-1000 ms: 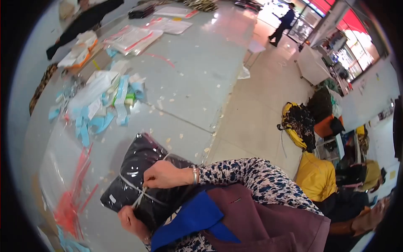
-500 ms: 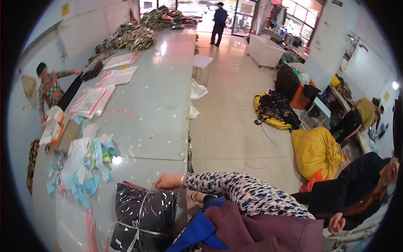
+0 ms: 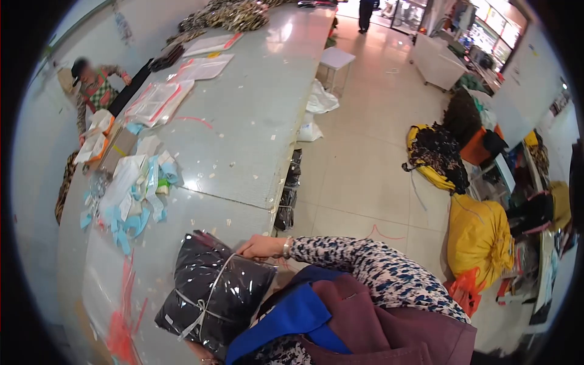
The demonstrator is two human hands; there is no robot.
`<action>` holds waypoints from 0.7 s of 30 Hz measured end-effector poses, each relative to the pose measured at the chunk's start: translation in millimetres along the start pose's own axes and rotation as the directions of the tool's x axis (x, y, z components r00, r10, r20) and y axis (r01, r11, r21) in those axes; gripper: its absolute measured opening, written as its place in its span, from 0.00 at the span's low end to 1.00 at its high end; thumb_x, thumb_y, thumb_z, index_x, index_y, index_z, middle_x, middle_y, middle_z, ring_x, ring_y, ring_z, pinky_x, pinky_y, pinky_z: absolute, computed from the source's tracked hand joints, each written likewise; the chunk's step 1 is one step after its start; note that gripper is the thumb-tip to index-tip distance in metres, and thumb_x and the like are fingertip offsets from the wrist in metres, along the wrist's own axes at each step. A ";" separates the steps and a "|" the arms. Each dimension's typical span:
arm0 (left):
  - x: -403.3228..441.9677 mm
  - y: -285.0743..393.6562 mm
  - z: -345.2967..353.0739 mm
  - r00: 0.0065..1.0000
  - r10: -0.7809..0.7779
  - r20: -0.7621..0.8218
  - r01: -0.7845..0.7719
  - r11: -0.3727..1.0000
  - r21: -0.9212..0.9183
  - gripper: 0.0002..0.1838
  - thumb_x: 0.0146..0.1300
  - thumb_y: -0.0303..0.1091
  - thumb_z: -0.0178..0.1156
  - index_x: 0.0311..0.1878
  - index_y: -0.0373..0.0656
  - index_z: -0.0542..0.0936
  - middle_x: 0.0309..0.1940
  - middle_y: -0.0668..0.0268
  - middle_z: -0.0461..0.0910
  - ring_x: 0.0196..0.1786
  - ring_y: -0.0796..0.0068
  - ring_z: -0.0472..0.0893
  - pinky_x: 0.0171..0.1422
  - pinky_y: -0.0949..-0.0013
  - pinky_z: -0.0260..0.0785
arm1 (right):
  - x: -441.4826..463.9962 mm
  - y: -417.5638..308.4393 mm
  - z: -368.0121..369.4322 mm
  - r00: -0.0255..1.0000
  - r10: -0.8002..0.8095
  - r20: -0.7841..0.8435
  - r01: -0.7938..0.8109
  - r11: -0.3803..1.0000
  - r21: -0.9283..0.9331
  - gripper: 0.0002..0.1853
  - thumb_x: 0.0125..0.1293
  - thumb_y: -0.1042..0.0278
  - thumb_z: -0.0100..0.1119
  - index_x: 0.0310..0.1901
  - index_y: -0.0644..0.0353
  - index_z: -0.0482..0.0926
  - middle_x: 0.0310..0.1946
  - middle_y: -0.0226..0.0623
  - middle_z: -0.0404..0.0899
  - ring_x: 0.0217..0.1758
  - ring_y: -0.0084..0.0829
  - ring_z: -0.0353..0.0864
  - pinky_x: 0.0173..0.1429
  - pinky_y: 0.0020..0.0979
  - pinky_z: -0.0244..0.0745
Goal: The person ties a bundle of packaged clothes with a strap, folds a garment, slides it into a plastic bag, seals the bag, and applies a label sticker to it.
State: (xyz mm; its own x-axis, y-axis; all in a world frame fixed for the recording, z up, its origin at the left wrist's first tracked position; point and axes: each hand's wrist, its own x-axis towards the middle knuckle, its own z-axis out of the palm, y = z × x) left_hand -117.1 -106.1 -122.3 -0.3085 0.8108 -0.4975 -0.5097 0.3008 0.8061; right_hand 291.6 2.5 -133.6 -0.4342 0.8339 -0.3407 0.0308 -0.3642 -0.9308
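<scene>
A dark bundle (image 3: 213, 286) in clear, shiny plastic lies at the near edge of the grey table. Pale string (image 3: 210, 292) crosses around it, with a knot and loose ends toward its lower left. My right hand (image 3: 263, 247) is at the bundle's upper right corner, its fingers curled on the plastic edge beside the string. Of my left hand (image 3: 202, 351), only a small part shows below the bundle's lower edge; the bundle hides its fingers.
Blue and white scraps (image 3: 131, 191), red strips (image 3: 123, 322) and flat plastic bags (image 3: 159, 102) lie on the table (image 3: 243, 152). A person (image 3: 97, 91) stands at its far left side. Yellow sacks (image 3: 480, 240) and a white stool (image 3: 334, 59) are on the floor at right.
My right hand has left the knot for the bundle's upper right corner. My left hand has gone from the string ends to below the bundle. The camera view has swung.
</scene>
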 end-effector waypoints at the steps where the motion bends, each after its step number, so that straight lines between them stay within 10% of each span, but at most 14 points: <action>1: -4.9 -4.5 5.4 1.000 0.022 0.012 -0.022 1.000 0.009 0.21 0.73 0.41 0.44 0.62 0.37 0.70 0.58 0.54 0.72 0.61 0.61 0.72 0.67 0.58 0.64 | -5.5 12.5 -9.0 0.999 -0.039 -0.012 0.039 0.999 0.006 0.17 0.58 0.67 0.54 0.49 0.58 0.84 0.20 0.25 0.76 0.19 0.15 0.66 0.21 0.23 0.60; 8: 21.9 -83.5 56.6 0.943 0.120 0.312 -0.137 0.990 0.035 0.23 0.73 0.40 0.43 0.66 0.37 0.66 0.63 0.55 0.70 0.64 0.60 0.71 0.69 0.58 0.63 | -124.1 22.6 -117.5 0.990 -0.041 -0.132 0.061 0.987 0.151 0.16 0.63 0.71 0.50 0.49 0.60 0.82 0.24 0.21 0.74 0.23 0.13 0.63 0.24 0.21 0.58; 9: -17.0 -72.4 128.9 0.854 0.249 0.458 -0.447 0.800 0.400 0.25 0.74 0.46 0.41 0.66 0.41 0.67 0.62 0.57 0.71 0.64 0.61 0.71 0.68 0.58 0.65 | -143.0 25.4 -137.0 0.992 0.004 -0.126 0.021 0.981 0.191 0.16 0.64 0.71 0.51 0.52 0.59 0.80 0.24 0.19 0.72 0.23 0.12 0.62 0.25 0.18 0.57; 13: -64.8 -110.5 292.3 0.894 -0.064 0.444 0.026 0.996 0.090 0.27 0.71 0.50 0.46 0.65 0.43 0.68 0.60 0.59 0.73 0.59 0.63 0.75 0.64 0.59 0.69 | -217.9 60.7 -217.8 0.954 0.078 -0.288 -0.020 0.980 0.198 0.16 0.67 0.69 0.52 0.55 0.59 0.79 0.30 0.22 0.78 0.26 0.14 0.68 0.29 0.20 0.63; 19: -119.2 -166.3 435.8 0.612 -0.058 0.788 -0.344 0.879 0.331 0.24 0.72 0.38 0.46 0.68 0.39 0.63 0.61 0.57 0.72 0.62 0.63 0.73 0.66 0.62 0.66 | -306.3 113.6 -288.3 0.838 0.105 -0.535 0.137 0.909 0.393 0.16 0.69 0.73 0.47 0.55 0.62 0.78 0.37 0.29 0.81 0.35 0.18 0.76 0.38 0.21 0.72; 21: -109.5 -187.0 469.3 0.638 -0.370 0.676 0.191 0.926 0.326 0.27 0.73 0.49 0.43 0.68 0.41 0.65 0.62 0.59 0.72 0.62 0.66 0.73 0.66 0.61 0.67 | -329.6 125.3 -300.1 0.822 0.148 -0.550 0.133 0.890 0.437 0.16 0.69 0.75 0.46 0.53 0.66 0.78 0.43 0.33 0.81 0.42 0.21 0.78 0.46 0.23 0.74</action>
State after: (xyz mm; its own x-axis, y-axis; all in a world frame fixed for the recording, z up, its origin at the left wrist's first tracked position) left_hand 388.9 -15.5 -68.1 0.5347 0.7451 -0.3986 -0.2688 0.5971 0.7558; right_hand 708.7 -193.6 -177.7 0.1427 0.8597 -0.4904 -0.4238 -0.3947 -0.8152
